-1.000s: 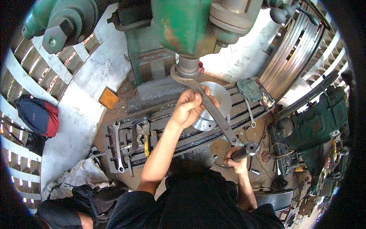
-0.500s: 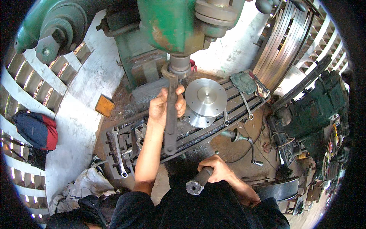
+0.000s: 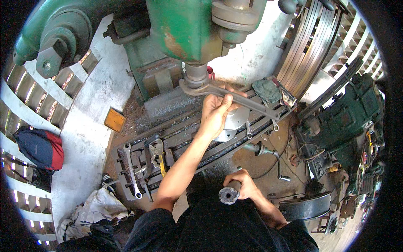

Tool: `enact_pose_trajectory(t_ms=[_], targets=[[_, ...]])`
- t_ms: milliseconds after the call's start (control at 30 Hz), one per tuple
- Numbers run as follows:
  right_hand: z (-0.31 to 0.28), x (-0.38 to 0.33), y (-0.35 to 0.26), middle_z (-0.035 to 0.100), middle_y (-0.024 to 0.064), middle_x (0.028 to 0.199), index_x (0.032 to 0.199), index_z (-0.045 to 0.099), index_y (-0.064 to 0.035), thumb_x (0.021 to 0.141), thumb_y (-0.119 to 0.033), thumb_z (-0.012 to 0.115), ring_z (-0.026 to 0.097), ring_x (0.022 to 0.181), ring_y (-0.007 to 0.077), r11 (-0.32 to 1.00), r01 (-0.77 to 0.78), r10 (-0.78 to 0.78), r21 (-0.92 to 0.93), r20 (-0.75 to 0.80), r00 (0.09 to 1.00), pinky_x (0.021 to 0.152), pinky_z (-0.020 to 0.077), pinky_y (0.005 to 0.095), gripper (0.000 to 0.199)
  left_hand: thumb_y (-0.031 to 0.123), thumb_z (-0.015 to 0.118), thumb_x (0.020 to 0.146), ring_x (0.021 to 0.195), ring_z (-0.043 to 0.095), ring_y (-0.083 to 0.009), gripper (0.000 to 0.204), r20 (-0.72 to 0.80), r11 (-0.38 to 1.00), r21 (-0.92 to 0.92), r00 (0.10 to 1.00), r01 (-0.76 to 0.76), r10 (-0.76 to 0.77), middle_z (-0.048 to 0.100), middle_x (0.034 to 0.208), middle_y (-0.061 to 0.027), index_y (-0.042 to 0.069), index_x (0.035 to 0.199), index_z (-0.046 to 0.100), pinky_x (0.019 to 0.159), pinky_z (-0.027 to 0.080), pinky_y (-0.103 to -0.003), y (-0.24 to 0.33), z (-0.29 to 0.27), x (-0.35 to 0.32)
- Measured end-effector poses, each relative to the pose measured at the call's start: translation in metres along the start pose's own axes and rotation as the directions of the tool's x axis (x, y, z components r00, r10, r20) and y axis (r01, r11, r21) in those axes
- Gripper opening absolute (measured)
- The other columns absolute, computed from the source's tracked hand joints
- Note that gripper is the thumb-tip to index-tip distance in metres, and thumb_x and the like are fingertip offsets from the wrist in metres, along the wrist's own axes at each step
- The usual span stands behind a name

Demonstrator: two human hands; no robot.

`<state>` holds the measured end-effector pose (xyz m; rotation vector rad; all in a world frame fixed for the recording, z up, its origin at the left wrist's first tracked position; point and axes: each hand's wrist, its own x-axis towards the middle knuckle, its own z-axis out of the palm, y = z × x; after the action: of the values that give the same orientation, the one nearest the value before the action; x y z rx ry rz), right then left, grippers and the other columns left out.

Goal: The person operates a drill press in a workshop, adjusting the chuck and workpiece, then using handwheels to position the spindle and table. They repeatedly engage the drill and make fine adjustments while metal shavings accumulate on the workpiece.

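My left hand (image 3: 216,111) is closed around the shaft of a long grey wrench (image 3: 235,97) whose head sits on the spindle (image 3: 196,75) under the green machine head (image 3: 189,25). The wrench handle runs to the right, over a round silver metal disc (image 3: 235,119) lying on the slotted machine table (image 3: 184,134). My right hand (image 3: 241,187) grips a dark metal cylinder (image 3: 229,194) low down near my body, its end facing the camera.
Several wrenches and pliers (image 3: 145,161) lie on the table's left end. A crank handle (image 3: 268,153) sticks out at the table's front. An orange block (image 3: 114,120), a red and blue bag (image 3: 40,149), rags (image 3: 94,210) and a dark green machine (image 3: 344,122) surround the spot.
The wrench has swung from pointing toward me to pointing right, my left hand moving with it. My right hand has kept the cylinder near my body.
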<state>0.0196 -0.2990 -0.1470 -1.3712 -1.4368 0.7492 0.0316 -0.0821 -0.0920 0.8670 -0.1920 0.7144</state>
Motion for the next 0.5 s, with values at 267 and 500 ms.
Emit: enact_pose_trajectory(t_ms=[267,500], targets=[[-0.023,-0.012,0.008,0.062,0.0095,0.064,0.071,0.063,-0.0039,0.063,-0.016,0.074,0.063,0.058,0.0207,0.998,-0.051,0.045,-0.040,-0.131,0.990,0.055,0.0471,0.0317,0.018,0.014,0.053,0.096,0.101,0.063,-0.0260,0.018,-0.122,0.981,0.152,0.982,-0.122,0.142,0.065,0.104,-0.0167,0.002,0.110,0.053,0.086,0.053,-0.040,-0.022,0.008,0.028],[-0.114,0.005,0.009,0.060,0.0044,0.059,0.060,0.058,-0.0067,0.066,-0.024,0.072,0.060,0.052,0.0165,0.964,0.051,-0.147,-0.259,-0.366,0.919,0.050,0.0454,0.0278,0.023,0.020,0.057,0.094,0.101,0.063,-0.0269,0.024,-0.167,0.958,0.258,0.971,-0.125,0.172,0.064,0.106,-0.0203,0.002,0.109,0.053,0.084,0.053,-0.039,-0.025,0.010,0.030]])
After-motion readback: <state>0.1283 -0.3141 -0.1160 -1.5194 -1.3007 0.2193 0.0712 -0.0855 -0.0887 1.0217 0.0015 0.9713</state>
